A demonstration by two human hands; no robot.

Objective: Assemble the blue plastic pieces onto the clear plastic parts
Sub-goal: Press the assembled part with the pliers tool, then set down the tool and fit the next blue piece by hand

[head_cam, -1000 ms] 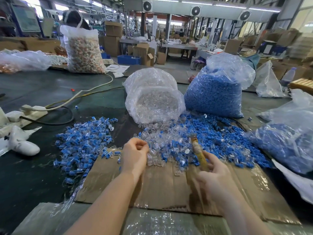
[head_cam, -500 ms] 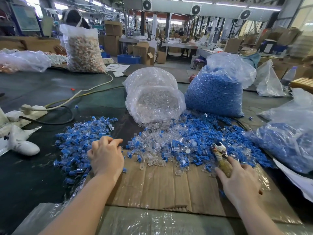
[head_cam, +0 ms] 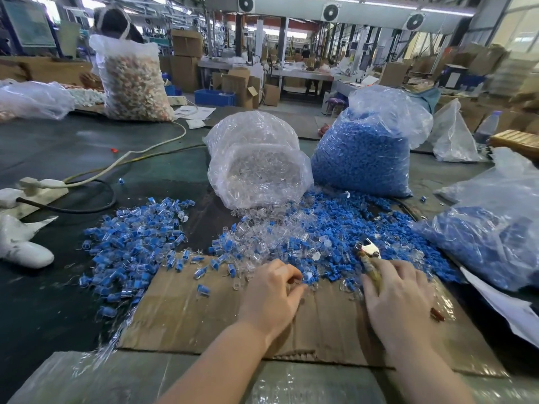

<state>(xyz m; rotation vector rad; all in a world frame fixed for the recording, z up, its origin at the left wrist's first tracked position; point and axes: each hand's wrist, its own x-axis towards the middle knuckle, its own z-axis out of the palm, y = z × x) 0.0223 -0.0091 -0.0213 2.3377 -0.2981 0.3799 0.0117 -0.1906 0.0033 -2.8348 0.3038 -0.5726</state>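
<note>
Reaching into loose parts on the cardboard sheet (head_cam: 186,319).
The left hand (head_cam: 269,295) had fingers curled, pinching at a small piece by the mixed pile of blue plastic pieces (head_cam: 344,231) and clear plastic parts (head_cam: 256,234). The right hand (head_cam: 398,298) gripped a tool (head_cam: 369,259), its fingers wrapped round the handle. Assembled pieces (head_cam: 137,243) lay heaped on the desk (head_cam: 58,301) to the left.

Loose blue pieces (head_cam: 344,243) and clear parts (head_cam: 262,237) heaped mixed on cardboard's far edge; assembled pile (head_cam: 137,243) left.

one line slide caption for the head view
Left hand picks from mixed blue and clear parts on cardboard; right hand holds a tool.
</note>
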